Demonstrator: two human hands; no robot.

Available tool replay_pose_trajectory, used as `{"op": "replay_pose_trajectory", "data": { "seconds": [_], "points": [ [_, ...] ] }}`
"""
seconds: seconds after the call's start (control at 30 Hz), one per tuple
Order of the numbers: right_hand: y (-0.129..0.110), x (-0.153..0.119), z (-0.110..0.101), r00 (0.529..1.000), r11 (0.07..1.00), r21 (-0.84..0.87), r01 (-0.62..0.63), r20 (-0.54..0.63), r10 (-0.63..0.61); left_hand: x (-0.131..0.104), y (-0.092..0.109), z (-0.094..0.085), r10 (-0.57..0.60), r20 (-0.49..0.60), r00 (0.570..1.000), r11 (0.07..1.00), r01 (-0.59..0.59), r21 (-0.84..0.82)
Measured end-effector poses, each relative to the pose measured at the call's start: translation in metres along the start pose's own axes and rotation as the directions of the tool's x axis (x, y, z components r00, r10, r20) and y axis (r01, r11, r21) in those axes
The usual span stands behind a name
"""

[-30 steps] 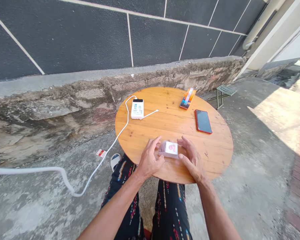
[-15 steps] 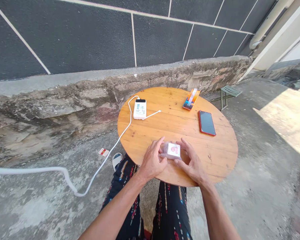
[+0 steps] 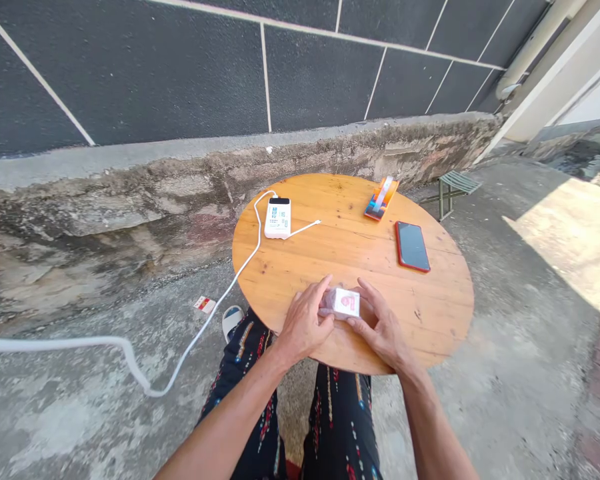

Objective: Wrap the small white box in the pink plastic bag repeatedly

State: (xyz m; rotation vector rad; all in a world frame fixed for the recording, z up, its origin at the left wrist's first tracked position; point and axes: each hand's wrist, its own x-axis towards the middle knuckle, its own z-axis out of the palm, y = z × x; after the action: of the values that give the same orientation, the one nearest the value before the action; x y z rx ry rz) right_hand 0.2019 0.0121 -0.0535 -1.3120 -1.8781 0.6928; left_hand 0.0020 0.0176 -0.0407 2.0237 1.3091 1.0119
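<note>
A small white box [image 3: 347,303] with a red printed picture on top sits near the front edge of the round wooden table, with what looks like clear plastic film at its left end. My left hand [image 3: 307,321] curves around that left end, thumb in front and fingers behind. On the other side, my right hand [image 3: 381,327] grips the right end, its thumb at the near corner and its fingers at the far one. The box's underside is hidden.
On the wooden table [image 3: 325,257] lie a white power bank [image 3: 278,219] with a white cable [image 3: 253,257], an orange tape dispenser [image 3: 381,199] and a red-edged phone [image 3: 413,246]. A folding stool [image 3: 457,183] stands beyond, near the wall. A red-and-white card [image 3: 205,305] lies on the floor.
My right fingers have come slightly closer to the box. Otherwise the hands and box keep their places, and the whole view has shifted a little.
</note>
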Motion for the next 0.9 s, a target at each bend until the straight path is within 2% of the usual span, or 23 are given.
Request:
{"op": "replay_pose_trajectory", "data": {
  "seconds": [0.33,0.6,0.77,0.9],
  "points": [
    [0.0006,0.0005,0.0016,1.0,1.0,0.004,0.014,-0.011,-0.014,-0.0012,0.0016,-0.0002,-0.001,-0.011,1.0,1.0,0.001,-0.004],
    [-0.0068,0.0009,-0.0009,0.999,0.997,0.075,0.03,-0.014,-0.029,-0.0009,0.0009,0.0003,0.008,-0.017,1.0,1.0,-0.009,-0.013],
    [-0.0079,-0.0012,-0.003,0.992,0.983,0.183,0.01,-0.127,0.013,-0.002,0.0029,-0.003,0.01,-0.017,1.0,0.999,-0.011,-0.05],
    [-0.0028,-0.0015,-0.0008,0.969,0.985,0.169,0.028,-0.247,0.015,-0.003,0.0035,-0.0064,0.024,-0.029,0.999,0.994,-0.027,-0.107]
  ]
}}
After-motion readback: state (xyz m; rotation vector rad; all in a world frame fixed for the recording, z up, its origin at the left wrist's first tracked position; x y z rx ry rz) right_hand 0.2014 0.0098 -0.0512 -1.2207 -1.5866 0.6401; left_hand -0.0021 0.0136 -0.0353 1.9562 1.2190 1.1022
